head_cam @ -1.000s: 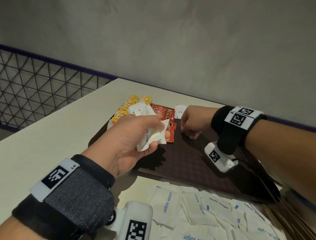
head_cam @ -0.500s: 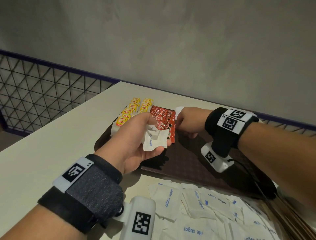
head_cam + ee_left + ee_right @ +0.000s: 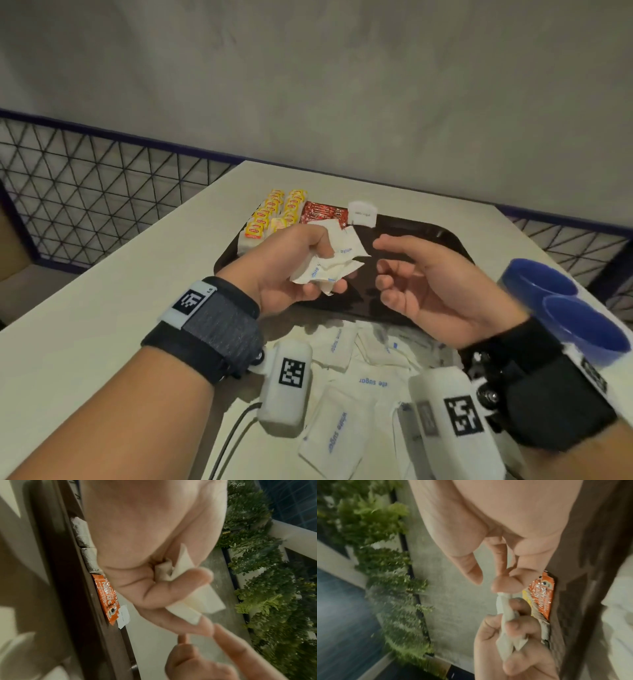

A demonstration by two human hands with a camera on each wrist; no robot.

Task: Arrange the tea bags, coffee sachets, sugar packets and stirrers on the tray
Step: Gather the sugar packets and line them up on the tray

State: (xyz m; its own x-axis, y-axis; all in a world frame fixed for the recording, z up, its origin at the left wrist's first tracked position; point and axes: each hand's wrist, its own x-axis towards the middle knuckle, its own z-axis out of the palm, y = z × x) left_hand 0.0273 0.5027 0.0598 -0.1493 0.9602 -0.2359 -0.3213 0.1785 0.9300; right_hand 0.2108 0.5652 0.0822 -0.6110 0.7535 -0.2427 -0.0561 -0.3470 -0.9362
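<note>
My left hand (image 3: 318, 270) grips a crumpled bunch of white sugar packets (image 3: 337, 265) above the near left part of the dark brown tray (image 3: 428, 233). The bunch shows between its fingers in the left wrist view (image 3: 193, 601) and in the right wrist view (image 3: 506, 612). My right hand (image 3: 387, 270) hovers palm up just to the right of the bunch, fingers loosely curled and empty. At the tray's far left lie rows of yellow tea bags (image 3: 274, 212), then red coffee sachets (image 3: 323, 216), then one white sugar packet (image 3: 362, 214). No stirrers show.
Several loose sugar packets (image 3: 342, 394) lie on the pale table (image 3: 102, 308) in front of the tray, under my wrists. A blurred blue round object (image 3: 565, 308) sits by my right wrist. A wire mesh railing (image 3: 85, 192) runs behind the table's left edge.
My right hand has come back from the tray's far edge, leaving one sugar packet beside the coffee sachets, and turned palm up next to my left hand. The left hand keeps its bunch.
</note>
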